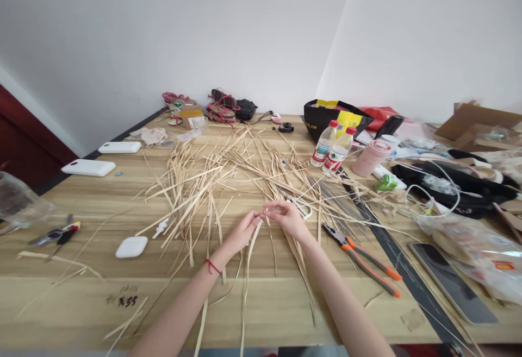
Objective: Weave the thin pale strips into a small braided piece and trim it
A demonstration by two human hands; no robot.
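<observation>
Near the middle of the table, my left hand [245, 227] and my right hand [289, 219] meet at the fingertips, both pinched. Between them are pale straw-like strips [251, 245], one hanging down toward the table's front edge. How the strips cross at the fingertips is too small to make out. A heap of loose strips [191, 183] spreads just beyond my hands. Scissors [304, 207] with light handles lie partly under strips, close to my right hand. Pliers [362, 259] with orange and grey handles rest right of my right forearm.
At left are two white power banks [89, 167], a white earbud case [131, 246] and keys [61, 233]. Two water bottles [325, 144], a pink cup [371, 157] and a black-and-yellow bag [334, 118] stand at back right. A phone [452, 281] lies at right.
</observation>
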